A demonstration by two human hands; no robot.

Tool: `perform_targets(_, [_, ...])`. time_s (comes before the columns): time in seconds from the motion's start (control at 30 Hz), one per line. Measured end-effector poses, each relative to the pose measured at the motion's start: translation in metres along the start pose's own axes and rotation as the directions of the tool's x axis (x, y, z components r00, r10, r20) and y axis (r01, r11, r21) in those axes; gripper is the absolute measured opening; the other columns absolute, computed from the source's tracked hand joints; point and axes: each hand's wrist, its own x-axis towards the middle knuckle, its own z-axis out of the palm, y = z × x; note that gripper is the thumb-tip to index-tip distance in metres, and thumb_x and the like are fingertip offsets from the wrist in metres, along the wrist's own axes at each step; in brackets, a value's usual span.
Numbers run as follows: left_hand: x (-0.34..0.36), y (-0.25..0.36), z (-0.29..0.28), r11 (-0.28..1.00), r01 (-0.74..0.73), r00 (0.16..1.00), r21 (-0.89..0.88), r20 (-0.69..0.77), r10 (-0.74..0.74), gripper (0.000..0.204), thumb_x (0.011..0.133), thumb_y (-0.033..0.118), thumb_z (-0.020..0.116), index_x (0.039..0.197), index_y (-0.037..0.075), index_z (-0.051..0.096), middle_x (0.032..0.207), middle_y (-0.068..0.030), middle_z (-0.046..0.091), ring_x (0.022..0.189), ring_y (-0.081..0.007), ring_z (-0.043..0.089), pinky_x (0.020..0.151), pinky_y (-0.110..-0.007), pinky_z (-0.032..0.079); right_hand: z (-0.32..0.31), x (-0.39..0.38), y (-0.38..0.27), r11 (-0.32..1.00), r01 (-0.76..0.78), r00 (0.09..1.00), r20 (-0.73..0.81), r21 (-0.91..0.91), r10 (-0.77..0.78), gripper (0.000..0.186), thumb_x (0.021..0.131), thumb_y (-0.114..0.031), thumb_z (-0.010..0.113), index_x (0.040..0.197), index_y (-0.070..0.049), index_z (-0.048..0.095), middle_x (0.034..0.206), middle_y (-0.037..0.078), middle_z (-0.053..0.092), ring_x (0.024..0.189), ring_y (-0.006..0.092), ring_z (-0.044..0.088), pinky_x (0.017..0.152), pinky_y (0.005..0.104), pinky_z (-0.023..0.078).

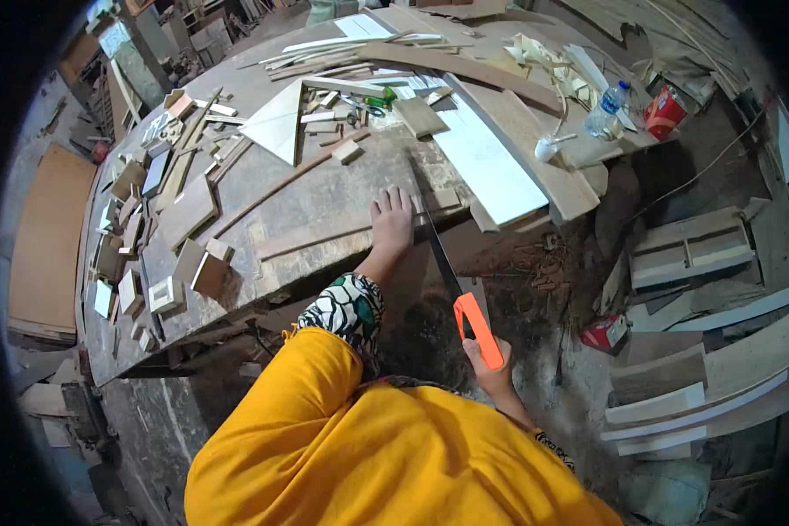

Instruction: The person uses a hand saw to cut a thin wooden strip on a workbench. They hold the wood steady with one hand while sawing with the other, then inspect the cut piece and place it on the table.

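A hand saw with a dark blade and orange handle is held in my right hand, its fingers closed round the grip. The blade runs forward and lies across a thin wooden strip at the table's near edge. My left hand presses flat on that strip, just left of the blade, with its fingers stretched forward. A short end of the strip shows on the right of the blade. How deep the blade sits in the wood, I cannot tell.
Wooden offcuts cover the left of the worktable. A long white board lies to the right, near a plastic bottle and a red container. Green-handled scissors rest farther back. Wood panels are stacked at lower right.
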Motion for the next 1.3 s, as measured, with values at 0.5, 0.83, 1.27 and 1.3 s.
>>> perform_targets(0.5, [-0.018, 0.006, -0.046, 0.991, 0.009, 0.996, -0.131, 0.084, 0.002, 0.064, 0.076, 0.017, 0.062, 0.132, 0.001, 0.037, 0.131, -0.0191, 0.041, 0.123, -0.0382, 0.038, 0.096, -0.050, 0.035, 0.009, -0.011, 0.009, 0.982, -0.127, 0.992, 0.035, 0.139, 0.123, 0.030, 0.086, -0.021, 0.066, 0.068, -0.001, 0.053, 0.054, 0.001, 0.046, 0.049, 0.0131, 0.044, 0.049, 0.0314, 0.036])
perform_targets(0.83, [-0.017, 0.000, 0.001, 0.997, 0.019, 0.988, 0.075, -0.152, -0.007, 0.039, 0.083, 0.018, 0.051, 0.120, 0.004, 0.052, 0.126, -0.0137, 0.052, 0.106, -0.0317, 0.051, 0.083, -0.046, 0.042, 0.004, -0.030, -0.015, 0.987, -0.156, 0.987, 0.028, 0.032, 0.155, 0.033, 0.084, -0.018, 0.069, 0.065, -0.002, 0.047, 0.053, 0.001, 0.036, 0.047, 0.0143, 0.033, 0.045, 0.0315, 0.033])
perform_targets(1.27, [-0.014, 0.003, -0.016, 1.000, -0.018, 0.997, -0.005, 0.074, 0.018, 0.045, 0.087, 0.019, 0.048, 0.130, 0.005, 0.043, 0.138, -0.0148, 0.042, 0.127, -0.0351, 0.039, 0.095, -0.050, 0.036, -0.009, -0.043, 0.001, 0.970, -0.226, 0.974, -0.012, 0.091, 0.228, 0.023, 0.085, -0.013, 0.066, 0.072, 0.001, 0.054, 0.056, 0.002, 0.047, 0.051, 0.0113, 0.043, 0.049, 0.0295, 0.037])
perform_targets(1.3, [-0.011, -0.001, -0.010, 1.000, -0.013, 0.999, 0.025, 0.034, 0.012, 0.044, 0.087, 0.019, 0.048, 0.128, 0.005, 0.044, 0.137, -0.0138, 0.043, 0.126, -0.0346, 0.040, 0.095, -0.049, 0.035, -0.012, -0.041, 0.008, 0.963, -0.242, 0.970, 0.018, 0.120, 0.242, 0.024, 0.085, -0.014, 0.066, 0.070, 0.000, 0.053, 0.057, 0.002, 0.049, 0.052, 0.0109, 0.044, 0.048, 0.0298, 0.036])
